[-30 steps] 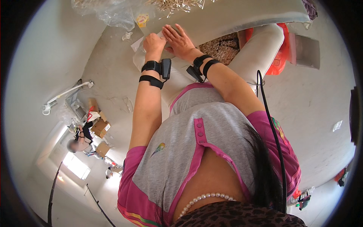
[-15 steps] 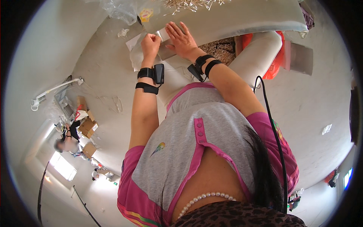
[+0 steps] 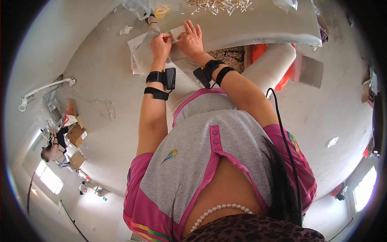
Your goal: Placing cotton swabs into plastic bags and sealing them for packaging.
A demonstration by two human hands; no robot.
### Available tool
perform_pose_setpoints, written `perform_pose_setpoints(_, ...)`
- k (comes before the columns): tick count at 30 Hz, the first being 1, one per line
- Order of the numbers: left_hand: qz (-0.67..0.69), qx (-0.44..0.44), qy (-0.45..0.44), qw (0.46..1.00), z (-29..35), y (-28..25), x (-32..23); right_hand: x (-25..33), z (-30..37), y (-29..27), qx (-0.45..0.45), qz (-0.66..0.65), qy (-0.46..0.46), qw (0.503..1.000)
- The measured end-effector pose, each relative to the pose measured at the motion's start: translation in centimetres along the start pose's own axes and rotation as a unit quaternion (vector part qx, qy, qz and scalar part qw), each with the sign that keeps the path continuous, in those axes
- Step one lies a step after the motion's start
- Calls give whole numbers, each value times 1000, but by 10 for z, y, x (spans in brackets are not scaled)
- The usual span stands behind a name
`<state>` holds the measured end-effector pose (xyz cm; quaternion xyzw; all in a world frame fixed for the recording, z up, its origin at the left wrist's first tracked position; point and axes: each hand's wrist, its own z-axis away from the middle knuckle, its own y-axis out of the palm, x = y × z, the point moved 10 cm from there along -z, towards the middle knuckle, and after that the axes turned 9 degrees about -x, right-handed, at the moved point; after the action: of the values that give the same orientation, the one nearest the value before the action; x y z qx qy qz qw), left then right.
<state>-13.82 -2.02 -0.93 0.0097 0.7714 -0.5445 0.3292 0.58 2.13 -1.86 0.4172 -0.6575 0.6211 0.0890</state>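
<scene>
Head view: one small clear packet (image 3: 176,34) with a row of pale sticks inside, lying at the near left edge of the table (image 3: 262,28), between the hands. Left hand (image 3: 161,46): fingertips closed on the packet's left side. Right hand (image 3: 190,43): thumb and forefinger curled at its right side, other fingers extended; whether they grip it cannot be told. Handling, as judged: light, level pressure, sticks kept parallel, film kept flat. Surface: pale, smooth, clear-edged; a loose heap of cotton swabs (image 3: 219,5) at the far side; a yellow wrapper (image 3: 162,11) and a clear bag (image 3: 136,7) at left. Below: a container of swabs (image 3: 230,57), a red bag (image 3: 285,79), a translucent bin (image 3: 309,71). Room: grey floor, cardboard boxes (image 3: 76,135) and another person (image 3: 56,142) at left, bright windows (image 3: 49,177) at both sides.
</scene>
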Motion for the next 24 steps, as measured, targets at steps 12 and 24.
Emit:
perform_pose_setpoints(12,48,1,-25,999,2,2,-5,-5,1,8,-30,-3,16,999)
perform_pose_setpoints(24,25,36,-4,999,0,8,-15,-5,9,4,-25,-32,-9,999)
